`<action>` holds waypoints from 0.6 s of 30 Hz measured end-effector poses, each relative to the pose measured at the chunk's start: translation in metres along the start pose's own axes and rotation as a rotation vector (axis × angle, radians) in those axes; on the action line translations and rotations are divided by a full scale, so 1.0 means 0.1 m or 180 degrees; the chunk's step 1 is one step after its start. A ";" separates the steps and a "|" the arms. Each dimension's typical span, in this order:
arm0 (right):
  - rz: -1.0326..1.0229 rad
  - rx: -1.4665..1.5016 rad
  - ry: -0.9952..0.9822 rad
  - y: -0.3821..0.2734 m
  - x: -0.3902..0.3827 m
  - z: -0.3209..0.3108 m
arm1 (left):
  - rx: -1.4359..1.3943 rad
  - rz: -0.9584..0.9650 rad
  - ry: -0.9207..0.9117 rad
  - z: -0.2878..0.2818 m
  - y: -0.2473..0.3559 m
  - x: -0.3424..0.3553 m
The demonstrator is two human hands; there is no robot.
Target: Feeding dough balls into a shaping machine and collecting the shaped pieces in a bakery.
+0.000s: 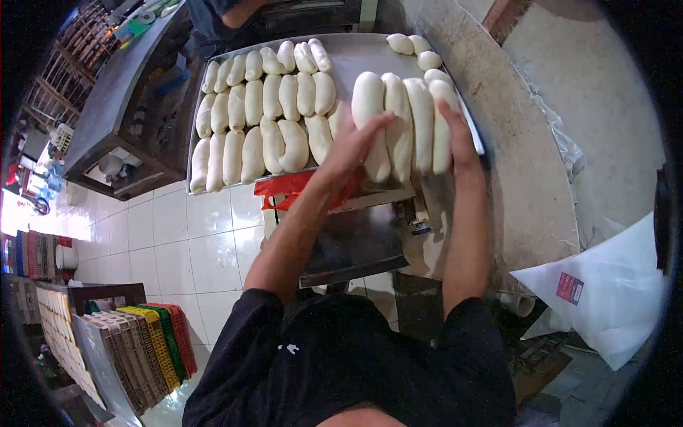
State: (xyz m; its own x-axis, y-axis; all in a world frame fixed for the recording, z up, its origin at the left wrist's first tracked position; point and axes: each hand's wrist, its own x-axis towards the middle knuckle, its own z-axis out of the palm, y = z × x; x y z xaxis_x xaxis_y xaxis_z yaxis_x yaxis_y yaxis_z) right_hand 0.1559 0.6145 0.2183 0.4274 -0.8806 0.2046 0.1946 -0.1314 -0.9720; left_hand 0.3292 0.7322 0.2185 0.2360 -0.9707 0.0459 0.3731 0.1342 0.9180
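Observation:
Several long, pale dough rolls (400, 132) stand side by side between my two hands, above the right part of a large metal tray (359, 53). My left hand (348, 146) presses against the leftmost roll, its thumb across the front. On the other side, my right hand (461, 139) grips the rightmost roll, with the thumb near its top. Rows of shorter dough rolls (253, 103) fill the tray's left part. A few dough pieces (400, 44) lie in its far right corner, and one more is partly hidden behind the held rolls.
Below the tray's near edge hangs a red plastic bag (284, 186). A worn board (519, 149) runs along the right, with a white sack (605, 292) nearer me. Stacked coloured crates (153, 349) stand lower left. Another person's arm (242, 13) shows at the far side.

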 end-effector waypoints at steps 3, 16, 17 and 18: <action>-0.0491 -0.2515 0.1229 -0.03 0.08 -0.14 | 0.1016 0.1089 0.1771 -0.30 -0.17 -0.18; 0.3047 0.0635 0.1918 2.82 -2.24 -0.14 | 0.3272 -0.0235 -0.0051 -1.14 -1.94 -1.59; 0.3071 0.0799 0.2456 2.98 -2.16 -0.12 | 0.3454 -0.0260 -0.0241 -1.13 -2.05 -1.49; 0.3117 0.1172 0.2411 3.10 -2.08 -0.10 | 0.3661 -0.0267 -0.0420 -1.13 -2.13 -1.42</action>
State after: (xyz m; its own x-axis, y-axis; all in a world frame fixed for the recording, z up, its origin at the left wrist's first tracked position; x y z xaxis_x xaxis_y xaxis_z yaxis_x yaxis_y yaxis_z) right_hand 0.1184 0.7518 -0.1268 -0.0510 -0.5916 -0.8046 0.3687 0.7376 -0.5658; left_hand 0.3173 0.8635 -0.0280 0.1285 -0.9903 -0.0534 -0.6685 -0.1262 0.7329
